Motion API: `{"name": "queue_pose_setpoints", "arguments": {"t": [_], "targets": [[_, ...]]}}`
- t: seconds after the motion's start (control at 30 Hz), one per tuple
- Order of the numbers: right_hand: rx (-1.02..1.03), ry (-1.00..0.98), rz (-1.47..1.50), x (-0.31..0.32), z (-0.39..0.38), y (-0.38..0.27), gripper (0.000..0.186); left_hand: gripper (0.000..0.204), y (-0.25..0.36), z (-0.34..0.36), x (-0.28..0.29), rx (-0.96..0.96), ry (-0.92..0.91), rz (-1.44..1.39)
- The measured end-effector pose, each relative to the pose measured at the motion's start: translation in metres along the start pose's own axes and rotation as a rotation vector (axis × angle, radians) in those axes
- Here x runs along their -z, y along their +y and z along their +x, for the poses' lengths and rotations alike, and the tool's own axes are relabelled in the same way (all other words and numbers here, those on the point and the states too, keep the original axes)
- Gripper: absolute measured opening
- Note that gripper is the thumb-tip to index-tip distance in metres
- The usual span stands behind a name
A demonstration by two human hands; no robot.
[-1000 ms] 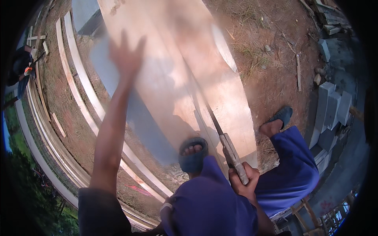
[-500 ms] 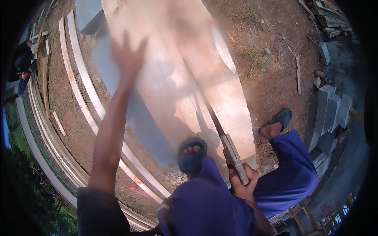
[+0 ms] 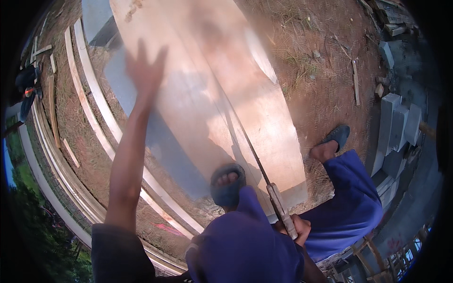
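Note:
My left hand [image 3: 145, 70] lies with its fingers spread on the left edge of a pale plywood sheet [image 3: 273, 127]; it looks hazy there. My right hand [image 3: 301, 229] is closed round the wooden handle of a handsaw [image 3: 279, 203], low and right of the middle. The saw's narrow dark blade points up and away along a long line in the sheet. Its far end is hard to make out. My sandalled left foot [image 3: 228, 185] rests on the plywood, left of the blade.
My right foot [image 3: 334, 141] is on the ground beyond the sheet's right edge. Long timber strips [image 3: 96, 96] lie on the left. Grey blocks [image 3: 394, 122] stand at the right. Another person [image 3: 27, 87] is at the far left. Under the sheet is a grey-blue panel [image 3: 167, 151].
My right hand has drawn the saw back toward me, and its handle sits lower. My left hand stays spread on the plywood. The whole view has shifted slightly.

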State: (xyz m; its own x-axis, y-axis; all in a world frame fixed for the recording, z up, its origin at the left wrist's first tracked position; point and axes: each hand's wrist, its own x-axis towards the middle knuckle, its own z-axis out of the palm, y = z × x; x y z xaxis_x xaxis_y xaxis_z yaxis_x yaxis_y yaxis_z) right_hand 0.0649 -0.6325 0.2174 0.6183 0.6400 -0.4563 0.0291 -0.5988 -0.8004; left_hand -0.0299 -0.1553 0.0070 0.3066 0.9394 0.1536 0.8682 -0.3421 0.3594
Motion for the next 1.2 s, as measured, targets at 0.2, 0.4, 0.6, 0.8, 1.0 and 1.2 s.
{"name": "queue_pose_setpoints", "arguments": {"t": [0.2, 0.4, 0.6, 0.8, 1.0, 1.2], "targets": [[-0.014, 0.008, 0.13, -0.084, 0.179, -0.034, 0.024, 0.092, 0.012, 0.008, -0.005, -0.019, 0.006, -0.043], [-0.008, -0.013, 0.039, -0.015, 0.042, 0.002, 0.018, 0.091, -0.002, 0.0, 0.002, -0.013, 0.007, -0.037], [-0.075, -0.016, 0.099, -0.023, 0.049, -0.005, 0.017, 0.09, 0.001, 0.005, -0.001, -0.008, 0.013, 0.017], [-0.014, 0.003, 0.192, -0.087, 0.179, -0.034, 0.023, 0.091, 0.001, -0.001, -0.002, -0.024, 0.01, -0.046], [0.02, -0.023, -0.064, 0.009, 0.009, -0.01, 0.018, 0.093, 0.001, 0.002, 0.003, 0.028, -0.016, -0.004], [-0.098, -0.055, 0.119, -0.073, 0.151, -0.031, 0.02, 0.093, 0.004, 0.006, -0.003, 0.016, -0.004, 0.005]]}}
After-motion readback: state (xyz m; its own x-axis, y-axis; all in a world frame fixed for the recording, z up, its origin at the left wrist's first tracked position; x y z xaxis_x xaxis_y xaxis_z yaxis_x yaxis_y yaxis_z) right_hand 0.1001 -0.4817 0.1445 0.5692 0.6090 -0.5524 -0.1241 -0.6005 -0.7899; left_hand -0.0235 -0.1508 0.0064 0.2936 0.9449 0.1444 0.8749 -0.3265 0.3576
